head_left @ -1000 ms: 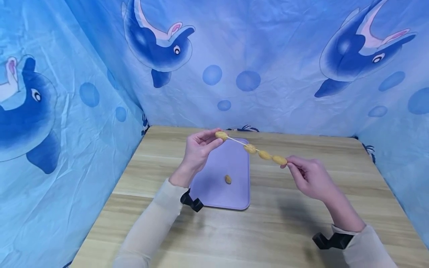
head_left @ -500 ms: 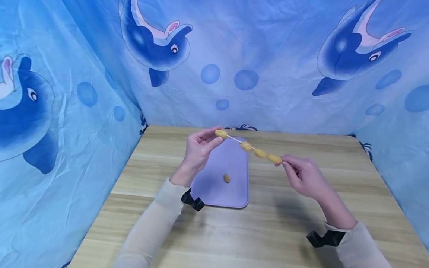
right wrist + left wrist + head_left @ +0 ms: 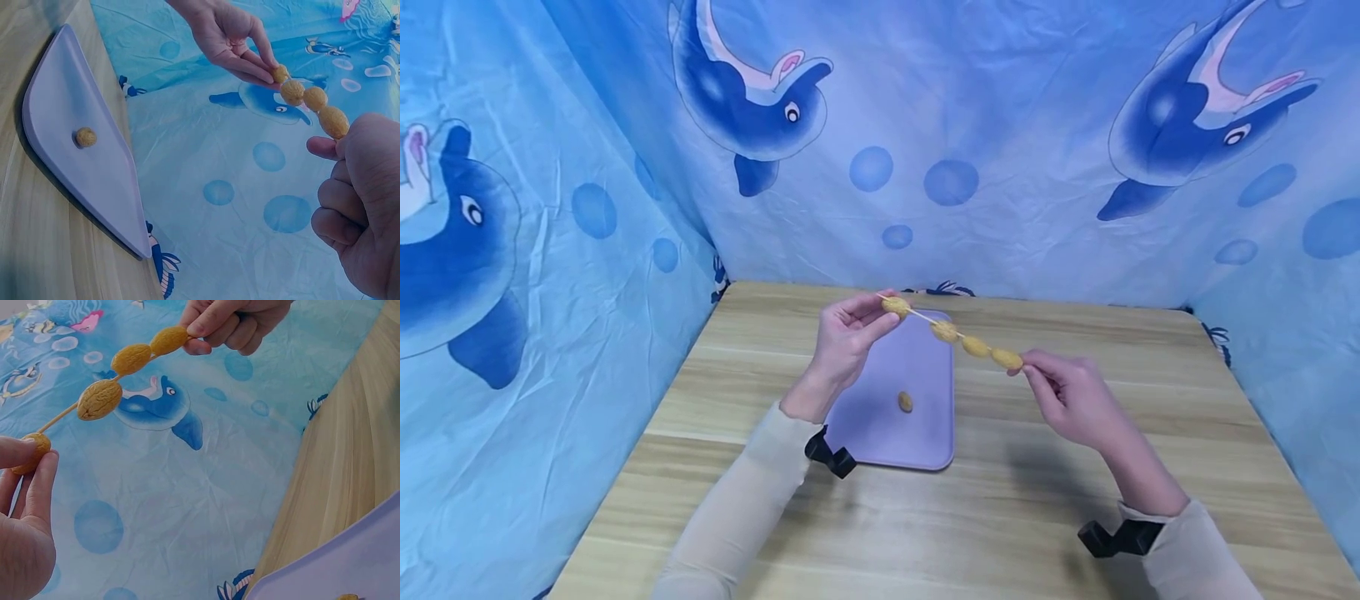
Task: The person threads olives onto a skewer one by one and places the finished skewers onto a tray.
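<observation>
A thin wooden skewer (image 3: 922,317) runs through several wrinkled golden dried dates in the air above the table. My left hand (image 3: 842,342) pinches one dried date (image 3: 895,307) between thumb and fingers at the skewer's far end, and the tip pokes out just past it. Bare stick separates that one from three more dates (image 3: 100,400), bunched toward the other end. My right hand (image 3: 1075,400) pinches the skewer's end right behind the last date (image 3: 334,122); that end is hidden in the fingers. The skewer slants down from left to right in the head view.
Below the hands lies a lilac tray (image 3: 925,442) on the wooden table (image 3: 1037,533), with one loose dried date (image 3: 906,402) on it. Blue cloth (image 3: 1000,242) printed with dolphins hangs at the back and sides. Black wrist cameras (image 3: 829,454) sit on both sleeves.
My right hand has moved left with the skewer, and the bare stretch between the left date and the others has shortened. The skewer tip now shows beyond the date in my left hand.
</observation>
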`<state>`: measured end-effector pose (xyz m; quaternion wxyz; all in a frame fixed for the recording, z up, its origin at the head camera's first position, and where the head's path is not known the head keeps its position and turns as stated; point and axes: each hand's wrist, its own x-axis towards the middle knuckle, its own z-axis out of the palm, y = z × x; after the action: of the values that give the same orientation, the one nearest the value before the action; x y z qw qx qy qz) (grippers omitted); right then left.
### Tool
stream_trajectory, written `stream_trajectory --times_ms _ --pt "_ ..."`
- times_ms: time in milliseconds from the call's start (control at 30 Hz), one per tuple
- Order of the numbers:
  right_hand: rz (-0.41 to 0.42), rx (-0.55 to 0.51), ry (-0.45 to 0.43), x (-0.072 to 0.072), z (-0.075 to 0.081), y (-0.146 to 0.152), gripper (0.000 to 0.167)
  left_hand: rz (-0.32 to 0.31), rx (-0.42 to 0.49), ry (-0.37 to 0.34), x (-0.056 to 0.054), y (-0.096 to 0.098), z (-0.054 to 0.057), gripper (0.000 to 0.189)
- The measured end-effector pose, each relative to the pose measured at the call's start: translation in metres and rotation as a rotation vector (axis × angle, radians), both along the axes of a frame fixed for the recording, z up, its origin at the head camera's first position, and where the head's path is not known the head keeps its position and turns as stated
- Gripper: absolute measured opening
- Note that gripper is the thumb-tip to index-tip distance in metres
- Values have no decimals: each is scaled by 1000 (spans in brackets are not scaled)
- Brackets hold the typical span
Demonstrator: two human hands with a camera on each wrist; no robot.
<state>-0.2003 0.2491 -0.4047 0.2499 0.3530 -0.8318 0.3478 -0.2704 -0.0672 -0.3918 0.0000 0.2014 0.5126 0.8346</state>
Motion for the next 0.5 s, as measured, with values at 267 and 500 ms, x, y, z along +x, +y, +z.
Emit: stream_trajectory --times_ms 267,500 --pt "6 -2 -1 -2 1 -5 25 0 2 6 0 -1 -1 45" --pt "5 5 -12 -3 -1 -7 26 -8 -8 4 -1 1 -4 47"
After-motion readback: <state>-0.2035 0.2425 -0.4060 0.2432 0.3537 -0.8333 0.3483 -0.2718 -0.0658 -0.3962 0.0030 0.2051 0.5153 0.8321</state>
